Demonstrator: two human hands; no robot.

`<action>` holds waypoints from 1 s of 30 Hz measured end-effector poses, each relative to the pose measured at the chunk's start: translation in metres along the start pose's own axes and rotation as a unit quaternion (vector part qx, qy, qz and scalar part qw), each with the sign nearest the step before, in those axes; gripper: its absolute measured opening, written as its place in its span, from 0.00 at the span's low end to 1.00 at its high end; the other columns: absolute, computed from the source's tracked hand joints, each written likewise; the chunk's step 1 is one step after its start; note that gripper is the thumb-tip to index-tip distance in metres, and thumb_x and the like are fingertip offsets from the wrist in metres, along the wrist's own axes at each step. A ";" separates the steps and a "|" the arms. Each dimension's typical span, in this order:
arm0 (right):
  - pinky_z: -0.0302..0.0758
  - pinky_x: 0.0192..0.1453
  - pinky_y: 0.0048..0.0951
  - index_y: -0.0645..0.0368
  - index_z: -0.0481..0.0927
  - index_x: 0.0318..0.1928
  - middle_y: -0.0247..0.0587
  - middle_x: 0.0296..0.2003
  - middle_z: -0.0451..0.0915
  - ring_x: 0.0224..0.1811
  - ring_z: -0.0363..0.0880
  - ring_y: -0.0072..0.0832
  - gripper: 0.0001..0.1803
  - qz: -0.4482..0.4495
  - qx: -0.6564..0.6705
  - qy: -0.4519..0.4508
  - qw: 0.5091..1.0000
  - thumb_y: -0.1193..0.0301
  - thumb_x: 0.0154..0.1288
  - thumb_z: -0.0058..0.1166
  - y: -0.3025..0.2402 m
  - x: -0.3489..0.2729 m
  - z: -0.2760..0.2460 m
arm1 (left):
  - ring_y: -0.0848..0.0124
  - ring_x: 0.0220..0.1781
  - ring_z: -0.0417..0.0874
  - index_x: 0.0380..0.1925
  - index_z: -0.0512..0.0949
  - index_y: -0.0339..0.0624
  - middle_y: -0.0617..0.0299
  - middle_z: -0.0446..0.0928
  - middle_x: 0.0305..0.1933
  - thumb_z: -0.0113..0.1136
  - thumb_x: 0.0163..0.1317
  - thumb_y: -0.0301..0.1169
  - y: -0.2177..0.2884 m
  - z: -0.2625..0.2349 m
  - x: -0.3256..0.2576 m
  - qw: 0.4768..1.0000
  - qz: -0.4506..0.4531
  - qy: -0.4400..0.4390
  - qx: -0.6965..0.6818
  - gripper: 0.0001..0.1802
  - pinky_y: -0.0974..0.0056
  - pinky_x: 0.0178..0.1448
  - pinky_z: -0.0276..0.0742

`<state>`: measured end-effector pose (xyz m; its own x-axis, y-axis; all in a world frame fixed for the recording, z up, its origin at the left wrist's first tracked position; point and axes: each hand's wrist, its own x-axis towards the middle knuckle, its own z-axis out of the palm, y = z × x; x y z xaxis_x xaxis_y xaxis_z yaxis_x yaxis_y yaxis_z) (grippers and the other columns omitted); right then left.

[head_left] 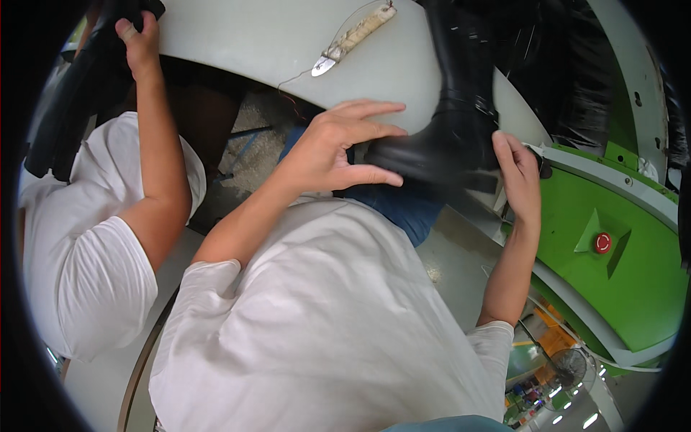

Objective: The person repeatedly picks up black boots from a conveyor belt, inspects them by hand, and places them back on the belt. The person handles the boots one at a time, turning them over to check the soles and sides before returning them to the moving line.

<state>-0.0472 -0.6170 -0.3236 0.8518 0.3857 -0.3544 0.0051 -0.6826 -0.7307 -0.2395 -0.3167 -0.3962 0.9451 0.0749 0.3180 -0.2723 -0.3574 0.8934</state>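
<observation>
A tall black boot (430, 147) with a strap and buckle at the ankle lies on its side along the near edge of the white table, toe toward the left. Around the toe, my left hand (349, 144) is open, with thumb and fingers spread on either side of it. At the heel end, my right hand (517, 165) has its fingers closed on the boot's rear edge. Blur hides part of the sole. Beyond the toe, a small knife (354, 39) with a wrapped, pale handle and short blade rests on the table, a thin thread running beside it.
The white table (237, 36) curves across the front. On the right stands a green machine panel (612, 288) with a red push button (602, 243). Dark, shiny wrapped items (576, 79) are at the far right. A co-worker (108, 216) at left holds another black boot (79, 93).
</observation>
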 end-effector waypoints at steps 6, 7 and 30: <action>0.78 0.54 0.38 0.53 0.93 0.59 0.39 0.49 0.83 0.50 0.82 0.36 0.30 -0.413 -0.194 0.061 0.888 0.65 0.54 0.88 -0.045 -0.047 0.048 | 0.47 0.70 0.90 0.57 0.92 0.38 0.49 0.91 0.66 0.93 0.45 0.44 -0.015 0.008 -0.005 0.995 0.058 0.021 0.075 0.39 0.42 0.81 0.79; 0.78 0.53 0.38 0.52 0.94 0.59 0.37 0.49 0.84 0.50 0.81 0.37 0.31 -0.453 -0.217 0.075 0.862 0.65 0.52 0.88 -0.041 -0.050 0.060 | 0.48 0.68 0.91 0.58 0.92 0.37 0.49 0.92 0.65 0.92 0.46 0.42 -0.016 0.010 -0.006 0.997 0.064 0.030 0.038 0.38 0.44 0.79 0.81; 0.76 0.54 0.43 0.50 0.95 0.57 0.34 0.48 0.85 0.49 0.81 0.38 0.27 -0.529 -0.251 0.191 0.788 0.70 0.55 0.88 -0.018 -0.053 0.106 | 0.54 0.63 0.95 0.63 0.90 0.37 0.52 0.91 0.67 0.87 0.55 0.36 -0.022 0.030 -0.005 0.992 0.099 0.074 -0.022 0.34 0.58 0.63 0.93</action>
<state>-0.1477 -0.5596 -0.3533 0.3275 0.7539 0.5696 0.9426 -0.3019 -0.1425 -0.2331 -0.3375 -0.4267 0.8361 0.1449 0.5290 -0.4608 -0.3375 0.8208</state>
